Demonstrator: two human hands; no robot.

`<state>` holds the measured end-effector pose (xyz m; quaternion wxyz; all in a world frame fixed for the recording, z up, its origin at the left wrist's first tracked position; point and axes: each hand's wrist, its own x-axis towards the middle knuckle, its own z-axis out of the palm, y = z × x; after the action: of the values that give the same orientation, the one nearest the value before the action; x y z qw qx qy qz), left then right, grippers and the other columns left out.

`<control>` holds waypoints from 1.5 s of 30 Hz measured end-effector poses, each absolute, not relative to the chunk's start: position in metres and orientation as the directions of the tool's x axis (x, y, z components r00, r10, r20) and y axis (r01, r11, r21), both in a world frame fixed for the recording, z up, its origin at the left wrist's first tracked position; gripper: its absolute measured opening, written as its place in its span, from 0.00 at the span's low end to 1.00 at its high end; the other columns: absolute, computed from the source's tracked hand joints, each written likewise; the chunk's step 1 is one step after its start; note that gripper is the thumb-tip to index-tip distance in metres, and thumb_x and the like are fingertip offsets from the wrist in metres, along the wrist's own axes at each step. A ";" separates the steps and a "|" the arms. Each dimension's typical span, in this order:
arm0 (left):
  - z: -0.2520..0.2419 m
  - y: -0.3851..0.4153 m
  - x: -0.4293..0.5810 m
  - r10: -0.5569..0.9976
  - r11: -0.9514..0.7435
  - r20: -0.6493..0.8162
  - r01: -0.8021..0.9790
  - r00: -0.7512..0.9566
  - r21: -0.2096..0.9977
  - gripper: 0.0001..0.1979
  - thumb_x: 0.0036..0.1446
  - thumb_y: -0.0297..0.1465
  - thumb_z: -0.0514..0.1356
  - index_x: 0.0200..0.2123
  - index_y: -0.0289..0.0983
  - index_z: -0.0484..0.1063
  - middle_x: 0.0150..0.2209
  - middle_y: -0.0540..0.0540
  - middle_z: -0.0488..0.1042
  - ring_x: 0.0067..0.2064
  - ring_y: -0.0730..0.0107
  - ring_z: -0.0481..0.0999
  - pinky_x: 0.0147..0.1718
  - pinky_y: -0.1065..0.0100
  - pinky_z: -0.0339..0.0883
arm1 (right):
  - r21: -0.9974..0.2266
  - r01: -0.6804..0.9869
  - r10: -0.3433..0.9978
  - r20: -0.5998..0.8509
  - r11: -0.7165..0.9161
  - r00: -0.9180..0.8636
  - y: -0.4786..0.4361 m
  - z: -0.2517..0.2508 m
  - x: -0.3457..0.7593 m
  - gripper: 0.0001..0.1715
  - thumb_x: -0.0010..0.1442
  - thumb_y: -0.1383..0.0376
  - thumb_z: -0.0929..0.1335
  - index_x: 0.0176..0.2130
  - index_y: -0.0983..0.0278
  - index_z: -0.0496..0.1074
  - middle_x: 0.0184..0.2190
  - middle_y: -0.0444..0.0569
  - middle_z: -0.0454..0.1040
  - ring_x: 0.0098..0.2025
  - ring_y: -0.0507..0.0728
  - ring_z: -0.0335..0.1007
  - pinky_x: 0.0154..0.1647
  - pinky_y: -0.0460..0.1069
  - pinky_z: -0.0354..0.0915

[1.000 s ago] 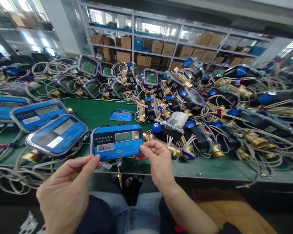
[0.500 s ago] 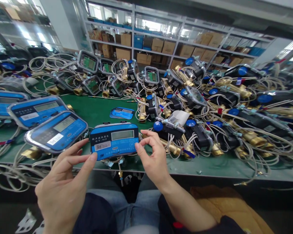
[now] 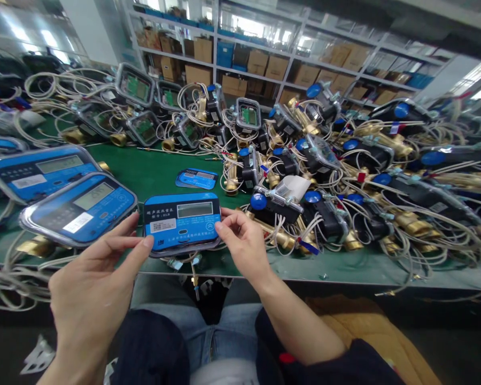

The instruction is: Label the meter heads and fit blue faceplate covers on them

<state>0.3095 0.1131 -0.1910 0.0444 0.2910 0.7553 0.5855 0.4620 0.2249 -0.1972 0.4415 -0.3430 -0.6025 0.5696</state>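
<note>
A blue and black faceplate with a display window and a white label lies over a meter at the table's front edge. My left hand pinches its lower left corner between thumb and fingers. At its right edge my right hand holds it the same way, thumb on the front. Brass and metal fittings show beneath the meter. Beyond it, a few loose blue faceplates lie on the green mat. To the left stand meters with blue faces, one close to my left hand.
Many meters with brass pipes and coiled cables crowd the right side. Others with bare green circuit boards stand at the back. Behind the green table are shelves with cardboard boxes.
The faceplate now sits lower and flatter over the meter, tilted back more. Both hands have stayed on its edges. The whole view has shifted slightly.
</note>
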 end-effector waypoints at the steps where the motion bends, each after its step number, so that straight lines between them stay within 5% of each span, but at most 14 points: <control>1: -0.192 0.113 0.310 0.494 0.150 0.259 0.374 -0.830 0.915 0.09 0.47 0.40 0.69 0.28 0.43 0.78 0.47 0.51 0.80 0.49 0.57 0.79 0.56 0.53 0.70 | -0.991 -0.091 0.918 0.126 0.098 -0.376 0.225 -0.197 0.462 0.10 0.53 0.61 0.70 0.26 0.63 0.68 0.47 0.56 0.76 0.45 0.61 0.75 0.48 0.55 0.68; 8: -0.198 0.110 0.309 0.498 0.051 0.198 0.256 -0.844 0.965 0.11 0.43 0.39 0.71 0.28 0.41 0.78 0.44 0.49 0.82 0.51 0.57 0.78 0.57 0.58 0.69 | -0.994 -0.086 0.918 0.092 0.064 -0.386 0.221 -0.196 0.465 0.09 0.53 0.62 0.71 0.25 0.62 0.69 0.50 0.54 0.76 0.50 0.61 0.74 0.52 0.55 0.66; 21: -0.201 0.109 0.305 0.533 0.085 0.227 0.319 -0.815 0.944 0.08 0.46 0.38 0.70 0.28 0.41 0.77 0.44 0.49 0.82 0.43 0.63 0.82 0.53 0.62 0.71 | -0.983 0.063 0.927 0.140 0.172 -0.348 0.220 -0.196 0.463 0.08 0.54 0.65 0.71 0.25 0.62 0.71 0.48 0.54 0.76 0.53 0.62 0.72 0.57 0.58 0.63; 27: -0.203 0.110 0.305 0.538 0.062 0.266 0.352 -0.800 0.934 0.06 0.48 0.35 0.69 0.28 0.40 0.77 0.43 0.50 0.82 0.40 0.70 0.82 0.41 0.78 0.74 | -0.974 0.093 0.924 0.164 0.207 -0.345 0.219 -0.195 0.463 0.08 0.54 0.65 0.71 0.25 0.62 0.71 0.47 0.54 0.76 0.52 0.62 0.72 0.58 0.58 0.62; 34: -0.205 0.112 0.309 0.528 0.058 0.252 0.330 -0.811 0.942 0.07 0.49 0.35 0.68 0.28 0.40 0.76 0.45 0.50 0.81 0.36 0.72 0.82 0.37 0.80 0.75 | -0.973 0.097 0.931 0.170 0.211 -0.323 0.215 -0.195 0.463 0.07 0.55 0.66 0.71 0.26 0.62 0.71 0.47 0.52 0.76 0.52 0.61 0.72 0.56 0.57 0.64; 40: -0.210 0.110 0.305 0.523 0.076 0.220 0.302 -0.824 0.950 0.09 0.46 0.38 0.69 0.27 0.40 0.76 0.46 0.47 0.81 0.40 0.62 0.82 0.47 0.63 0.76 | -0.960 0.095 0.920 0.220 0.263 -0.324 0.212 -0.198 0.464 0.07 0.57 0.64 0.70 0.27 0.61 0.70 0.48 0.52 0.76 0.52 0.60 0.73 0.53 0.55 0.67; 45: -0.231 0.114 0.290 0.512 0.020 0.215 0.262 -0.831 0.965 0.11 0.41 0.40 0.71 0.26 0.42 0.75 0.50 0.46 0.79 0.52 0.48 0.77 0.56 0.46 0.69 | -0.929 0.151 0.906 0.277 0.337 -0.319 0.211 -0.195 0.464 0.10 0.61 0.62 0.67 0.28 0.62 0.69 0.45 0.54 0.76 0.49 0.60 0.74 0.51 0.55 0.67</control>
<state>0.2896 0.1143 -0.2314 0.0972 0.2736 0.7074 0.6444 0.4638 0.2111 -0.1954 0.4397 -0.3834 -0.6894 0.4295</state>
